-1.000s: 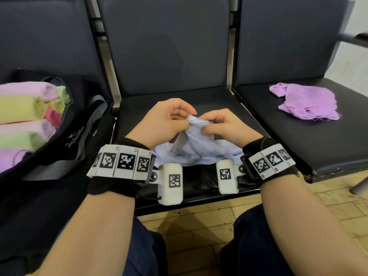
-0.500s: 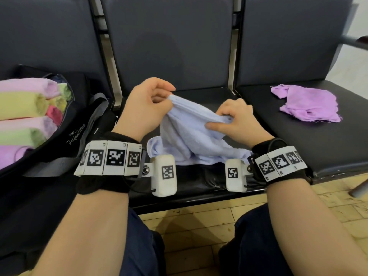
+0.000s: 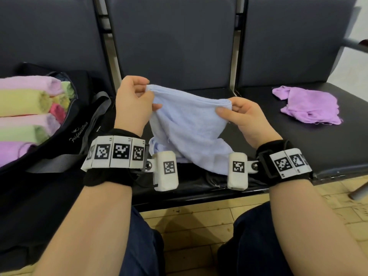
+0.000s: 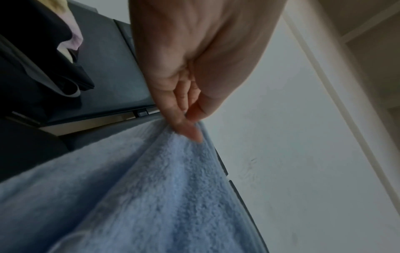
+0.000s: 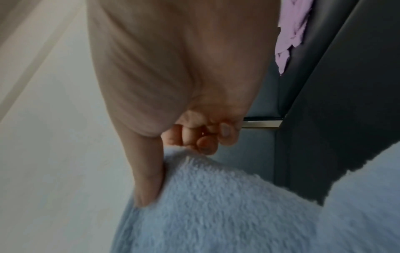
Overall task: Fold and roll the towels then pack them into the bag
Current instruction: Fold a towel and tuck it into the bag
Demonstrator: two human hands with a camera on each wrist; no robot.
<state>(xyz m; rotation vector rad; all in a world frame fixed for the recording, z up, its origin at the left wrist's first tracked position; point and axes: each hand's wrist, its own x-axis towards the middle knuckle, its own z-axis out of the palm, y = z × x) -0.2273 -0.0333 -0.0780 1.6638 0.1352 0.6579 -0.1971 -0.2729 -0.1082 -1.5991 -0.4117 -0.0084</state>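
Observation:
A light blue towel (image 3: 187,124) hangs between both hands above the middle seat, its lower end resting on the cushion. My left hand (image 3: 135,100) pinches its upper left corner; the left wrist view shows thumb and fingers closed on the blue towel (image 4: 151,196). My right hand (image 3: 237,114) pinches the upper right edge, thumb on the near side of the blue towel (image 5: 227,205). A crumpled purple towel (image 3: 308,106) lies on the right seat. The black bag (image 3: 65,140) stands open on the left seat, holding several rolled towels (image 3: 23,102) in pink, yellow, green and purple.
Three dark padded seats (image 3: 328,148) in a row with upright backrests (image 3: 173,40) stand ahead. A metal armrest (image 3: 356,46) juts out at far right. My knees (image 3: 143,246) are below, over a tiled floor (image 3: 199,216). The bag's grey strap (image 3: 93,116) drapes toward the middle seat.
Both hands moved from a bunched grip close together to lifting the blue towel and drawing apart, stretching its top edge between them; the left hand rose higher and leftward.

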